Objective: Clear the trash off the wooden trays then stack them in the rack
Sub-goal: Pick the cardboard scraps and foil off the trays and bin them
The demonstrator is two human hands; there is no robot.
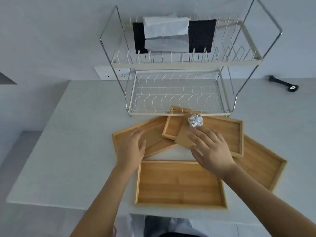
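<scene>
Several wooden trays lie overlapping on the white counter in front of a two-tier wire rack point(177, 93). A crumpled foil ball point(196, 120) sits on the top middle tray point(224, 132), close to the rack's front edge. My right hand point(211, 148) hovers open over that tray, fingertips just short of the foil ball. My left hand point(132, 146) rests flat and open on the left tray point(153, 132). A bare tray point(179, 183) lies nearest me, and another tray point(259, 166) pokes out at the right.
The rack's upper tier holds black and grey folded cloths point(172, 35). A wall socket point(112, 73) sits behind the rack's left leg. A black tool point(283, 83) lies at the counter's far right. The counter edge point(51, 202) runs close to my body.
</scene>
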